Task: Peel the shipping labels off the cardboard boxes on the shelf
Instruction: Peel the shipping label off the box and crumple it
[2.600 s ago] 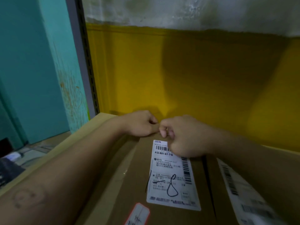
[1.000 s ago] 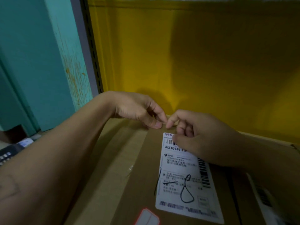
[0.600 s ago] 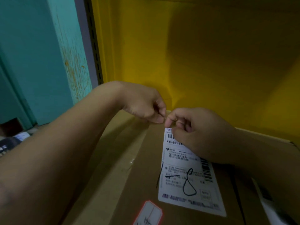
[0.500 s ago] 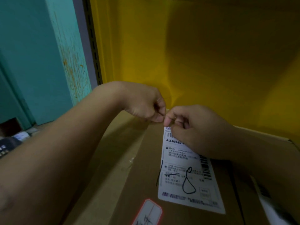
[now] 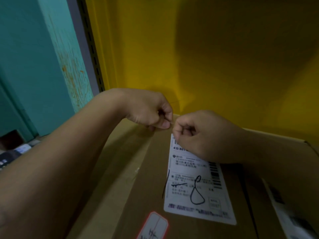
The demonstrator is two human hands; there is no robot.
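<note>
Found the left hand [image 5: 146, 111] clenched over the far edge of the cardboard box [image 5: 124, 187], with thumb tip against curled forefinger. Found the right hand [image 5: 205, 137] clenched just beside it, almost knuckle to thumb, above the top left corner of the shipping label [image 5: 198, 187]. Could not tell whether either grip pinched anything: made out only a thin pale sliver at the meeting point, too small to name. Saw the label lying flat on the box top, with its upper part hidden under the right hand and its barcode, printed lines and black pen loop in plain view. Against the frame half a second before, noted almost no change: same two fists, same spot, same flat label. Against the frame a second before, noted the right forefinger no longer stretched toward the left thumb but tucked in. Also saw a small red-edged sticker [image 5: 153, 226] nearer the person, a second white label [image 5: 283, 209] further right across a dark seam, a yellow panel [image 5: 207, 57] behind, and a slotted grey shelf upright [image 5: 86, 40] and a teal wall [image 5: 31, 66] at left.
</note>
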